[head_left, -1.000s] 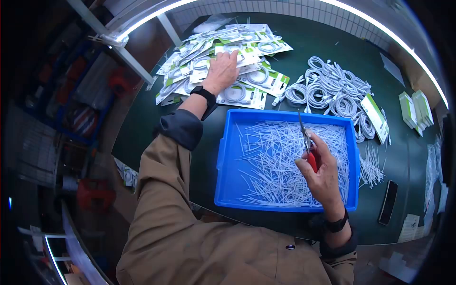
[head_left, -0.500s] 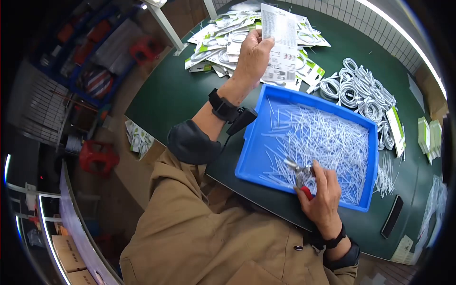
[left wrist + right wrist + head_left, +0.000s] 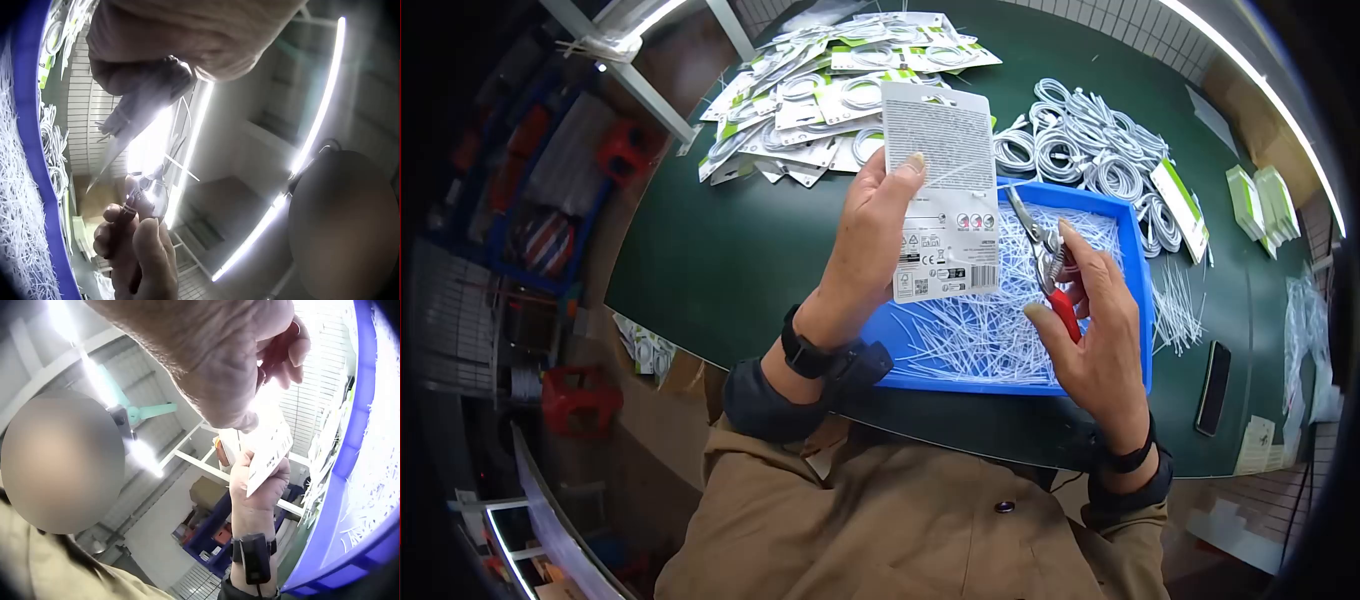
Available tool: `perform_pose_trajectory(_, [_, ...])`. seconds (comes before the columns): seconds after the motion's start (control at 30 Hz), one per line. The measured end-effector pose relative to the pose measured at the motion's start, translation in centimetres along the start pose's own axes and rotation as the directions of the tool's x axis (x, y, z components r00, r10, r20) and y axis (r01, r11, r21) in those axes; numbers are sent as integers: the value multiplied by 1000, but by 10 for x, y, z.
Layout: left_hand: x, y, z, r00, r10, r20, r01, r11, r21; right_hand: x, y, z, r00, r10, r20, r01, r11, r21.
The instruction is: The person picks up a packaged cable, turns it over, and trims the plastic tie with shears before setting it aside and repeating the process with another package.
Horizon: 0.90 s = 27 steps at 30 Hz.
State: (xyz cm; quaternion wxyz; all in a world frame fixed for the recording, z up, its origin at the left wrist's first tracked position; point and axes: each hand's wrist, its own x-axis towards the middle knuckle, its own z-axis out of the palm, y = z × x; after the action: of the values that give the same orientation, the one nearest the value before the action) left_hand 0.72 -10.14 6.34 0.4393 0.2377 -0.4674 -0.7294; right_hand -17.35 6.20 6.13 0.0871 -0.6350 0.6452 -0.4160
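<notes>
My left hand (image 3: 862,245) holds a white printed packaging card (image 3: 940,225) upright by its left edge, thumb on the printed back. The card overlaps the left part of a blue tray (image 3: 1144,300) full of thin white plastic strips (image 3: 960,345). In my right hand (image 3: 1108,345) are red-handled cutting pliers (image 3: 1061,312), their tips right at the card's right edge, where a thin white strip sticks out. The left wrist view also shows the pliers (image 3: 128,215) just below the card (image 3: 147,94). From the right wrist, the card (image 3: 272,453) appears edge-on in the left hand.
Packaged white cables (image 3: 800,110) lie heaped at the back left. Coiled white cables (image 3: 1090,140) and a green-and-white card (image 3: 1180,210) sit behind the tray. To the right are loose strips (image 3: 1177,308), a phone (image 3: 1214,388) and small green-white boxes (image 3: 1262,210).
My left hand has lifted the card from the packaged-cable heap and brought it nearer, over the tray. The pliers dipped low over the strips, then rose to the card's edge.
</notes>
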Motion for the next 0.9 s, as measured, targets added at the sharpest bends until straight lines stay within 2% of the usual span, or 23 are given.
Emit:
perform_pose_trajectory(0.13, [-1, -4, 4, 1000, 18, 0, -17, 995, -100, 1, 8, 0, 999, -34, 20, 36, 995, -95])
perform_pose_trajectory(0.2, [-1, -5, 5, 999, 51, -16, -51, 996, -68, -1, 5, -3, 998, 4, 63, 1, 996, -92])
perform_pose_trajectory(0.3, [-4, -7, 8, 995, 94, -38, -95, 995, -14, -2, 11, 2, 1000, 2, 24, 0, 996, -85])
perform_pose_trajectory(0.4, [-10, -13, 13, 992, 126, -19, -125, 992, 25, -2, 19, 6, 1000, -31, 5, 31, 983, -178])
perform_pose_trajectory(0.47, [-14, -19, 15, 989, 151, -6, -151, 988, 27, -3, 18, 6, 1000, -16, 6, 17, 985, -174])
perform_pose_trajectory(0.6, [-19, -26, 14, 991, 131, -2, -131, 991, 38, -7, 18, 7, 1000, -9, 6, 10, 970, -241])
perform_pose_trajectory(0.77, [-19, -24, 15, 990, 139, -20, -139, 990, -4, -12, 17, 8, 1000, 0, -10, -3, 974, -229])
perform_pose_trajectory(0.9, [-21, -30, 14, 991, 130, -40, -128, 991, 43, -13, 14, 13, 1000, -18, -10, 15, 975, -221])
